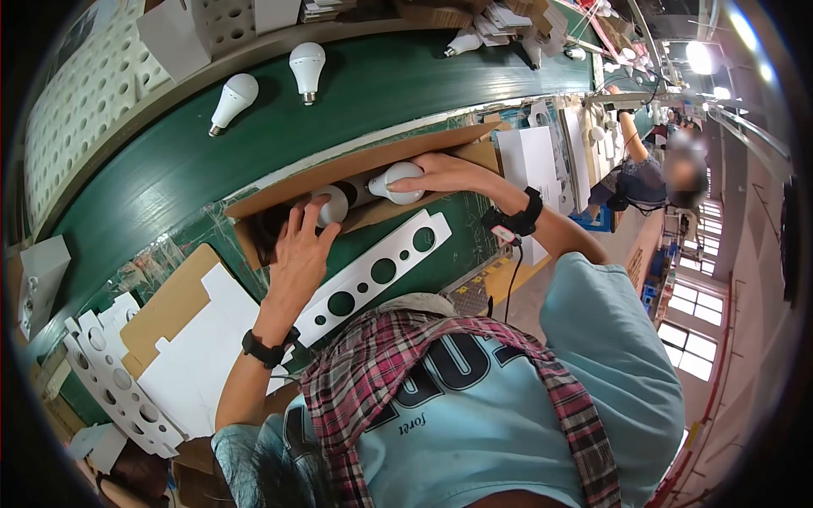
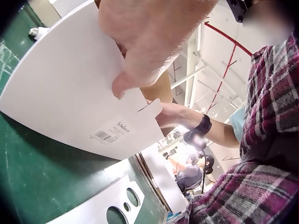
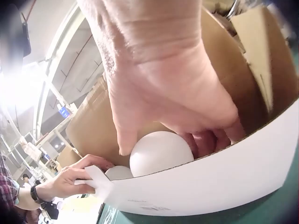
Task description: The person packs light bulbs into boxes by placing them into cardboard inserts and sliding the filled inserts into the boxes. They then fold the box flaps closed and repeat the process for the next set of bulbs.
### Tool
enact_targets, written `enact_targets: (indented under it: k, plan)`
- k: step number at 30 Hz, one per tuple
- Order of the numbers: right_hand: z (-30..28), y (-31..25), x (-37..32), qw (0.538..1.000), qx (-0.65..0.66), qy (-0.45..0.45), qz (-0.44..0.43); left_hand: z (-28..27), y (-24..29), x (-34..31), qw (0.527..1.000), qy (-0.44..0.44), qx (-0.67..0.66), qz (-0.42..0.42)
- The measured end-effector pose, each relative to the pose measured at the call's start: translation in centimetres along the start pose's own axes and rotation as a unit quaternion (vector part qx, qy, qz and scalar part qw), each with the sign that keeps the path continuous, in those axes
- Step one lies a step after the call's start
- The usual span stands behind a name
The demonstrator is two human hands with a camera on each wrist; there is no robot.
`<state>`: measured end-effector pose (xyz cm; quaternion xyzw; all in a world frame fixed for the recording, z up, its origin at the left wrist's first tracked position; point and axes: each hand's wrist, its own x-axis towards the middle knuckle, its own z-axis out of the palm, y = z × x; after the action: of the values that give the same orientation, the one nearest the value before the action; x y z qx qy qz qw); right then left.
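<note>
A long cardboard box (image 1: 364,222), white outside and brown inside, holds two white light bulbs side by side. My right hand (image 1: 453,175) reaches in over one end and grips the right bulb (image 1: 400,184); in the right wrist view the thumb lies beside this bulb (image 3: 161,154). The left hand (image 1: 298,258) curls over the near wall, its fingers at the left bulb (image 1: 332,207). The left wrist view shows the left thumb (image 2: 120,86) against the white outer wall (image 2: 65,79). The bulbs' lower parts are partly hidden.
Two bulbs (image 1: 233,103) (image 1: 307,72) lie on the green surface beyond the box. A white strip with round holes (image 1: 360,288) lies in front. Flat card sheets (image 1: 199,339) are at left, white boards (image 1: 529,161) at right. Another person (image 1: 635,179) is farther right.
</note>
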<state>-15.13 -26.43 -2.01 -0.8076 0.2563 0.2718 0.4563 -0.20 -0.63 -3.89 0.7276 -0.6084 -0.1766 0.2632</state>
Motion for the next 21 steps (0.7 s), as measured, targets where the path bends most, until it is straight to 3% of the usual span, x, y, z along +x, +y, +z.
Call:
enact_targets:
  k: [1, 4, 8, 11, 14, 16, 17, 18, 20, 21]
  plan:
    - [-0.1, -0.3, -0.2, 1.000, -0.002, -0.003, -0.011, -0.1, 0.0, 0.0, 1.000, -0.002, 0.001, 0.000]
    - [-1.1, -2.0, 0.2, 0.982, -0.047, -0.067, 0.169, 0.0, 0.1, 0.1, 1.000, 0.002, 0.000, -0.001]
    - [2.1, 3.5, 2.0, 0.980, -0.183, -0.001, 0.077, 0.0, -0.1, 0.0, 1.000, -0.010, -0.004, -0.005]
    - [3.4, 1.6, 2.0, 0.982, -0.146, 0.025, 0.116, -0.8, 0.4, -0.1, 1.000, -0.009, 0.001, 0.011]
    - [3.6, 1.1, 3.1, 0.979, -0.146, 0.037, 0.135, -4.8, 1.0, 0.3, 0.976, 0.062, -0.150, 0.143]
    - [3.9, 1.3, 3.2, 0.979, -0.177, 0.016, 0.101, -8.4, 0.5, 0.0, 0.956, 0.185, -0.155, 0.169]
    - [3.7, 1.6, 2.5, 0.977, -0.202, -0.001, 0.061, -9.7, -0.7, -0.1, 0.938, 0.267, -0.158, 0.151]
    - [3.2, 1.8, 2.0, 0.973, -0.229, -0.017, 0.020, -10.4, -2.6, -0.3, 0.932, 0.323, -0.159, 0.049]
    - [2.3, -0.7, 0.5, 0.984, -0.180, -0.012, 0.006, -10.8, -7.4, 1.9, 0.887, 0.361, -0.259, -0.125]
    - [2.5, -1.0, 0.0, 0.988, -0.152, 0.027, 0.003, -10.0, -10.9, 2.8, 0.897, 0.338, -0.231, -0.166]
